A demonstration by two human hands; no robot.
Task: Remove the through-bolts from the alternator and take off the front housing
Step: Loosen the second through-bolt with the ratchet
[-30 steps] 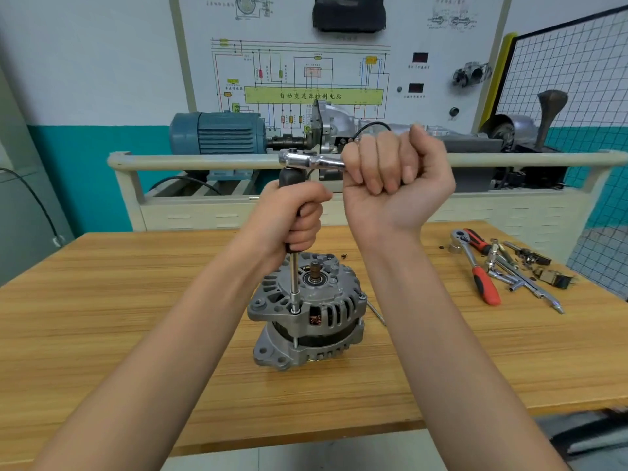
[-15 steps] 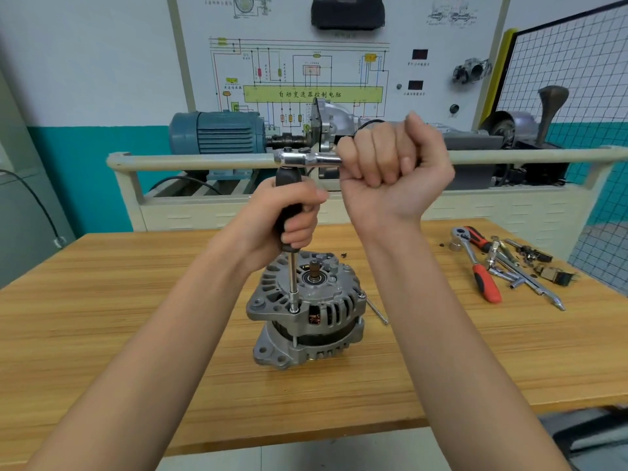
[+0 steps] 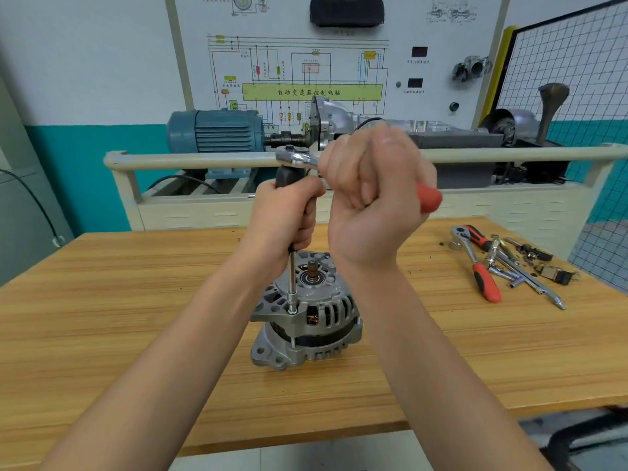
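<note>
- the grey cast-aluminium alternator [image 3: 306, 321] stands on end on the pale wooden bench [image 3: 136, 334], just below both hands, unclamped.
- the left hand [image 3: 289, 215] is curled tight round the black-handled extension driver [image 3: 292, 266], whose socket sits on a through-bolt [image 3: 292, 339] at the housing's edge.
- the right hand [image 3: 370, 202] is fisted round the red-gripped chrome ratchet [image 3: 299, 157], level with the left hand's top.
- risk: a hard sideways pull could tip the free-standing alternator.
- risk: a tilted shaft could let the socket slip and round the bolt head.
</note>
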